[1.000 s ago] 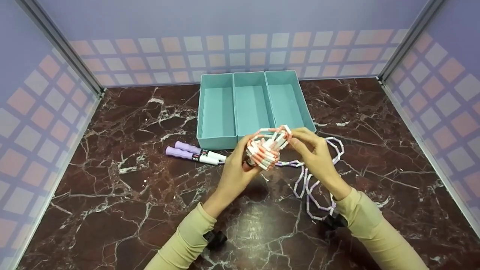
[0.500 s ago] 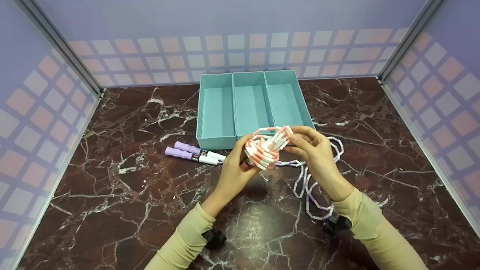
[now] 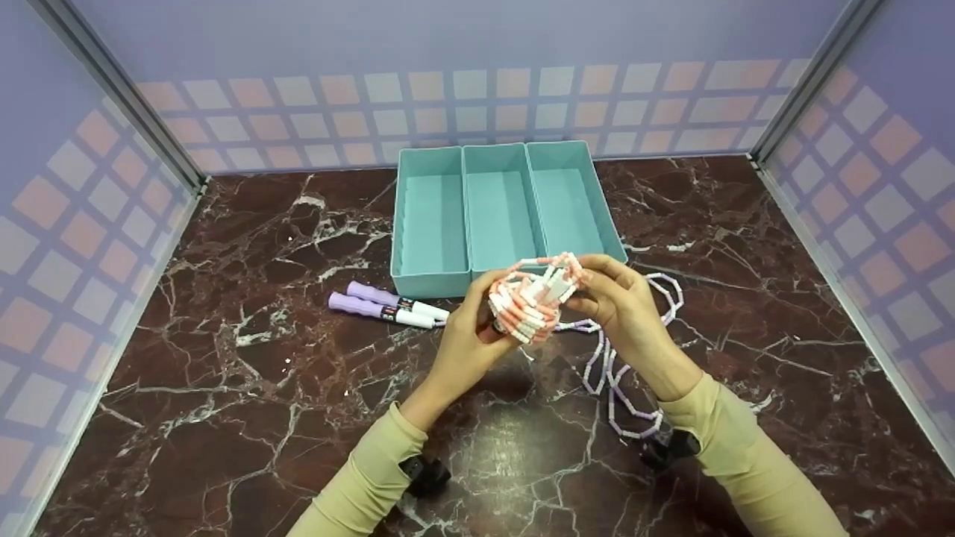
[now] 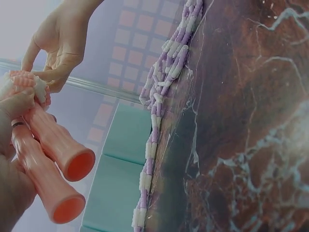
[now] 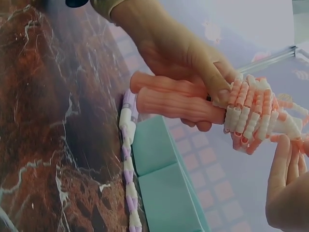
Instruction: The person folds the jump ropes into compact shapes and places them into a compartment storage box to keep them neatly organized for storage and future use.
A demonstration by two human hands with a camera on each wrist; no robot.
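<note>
- Toward the back of the marbled table (image 3: pixel 246 418) stands a teal box (image 3: pixel 431 285) with three compartments.
- Just in front lies a purple-and-white jump rope (image 3: pixel 582 326).
- Left hand (image 3: pixel 466 335): grip clamped round a bundled pink-and-white jump rope (image 3: pixel 528 306) by its handles (image 4: pixel 46 179), above the table.
- Right hand (image 3: pixel 630 313): grip pinching the bundle's right end.

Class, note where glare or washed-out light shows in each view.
Head: pale glare low on the tabletop; left wrist: upper left corner washed out, beside the right hand; right wrist: upper right pale and hazy, above the coral-and-white beaded rope.
</note>
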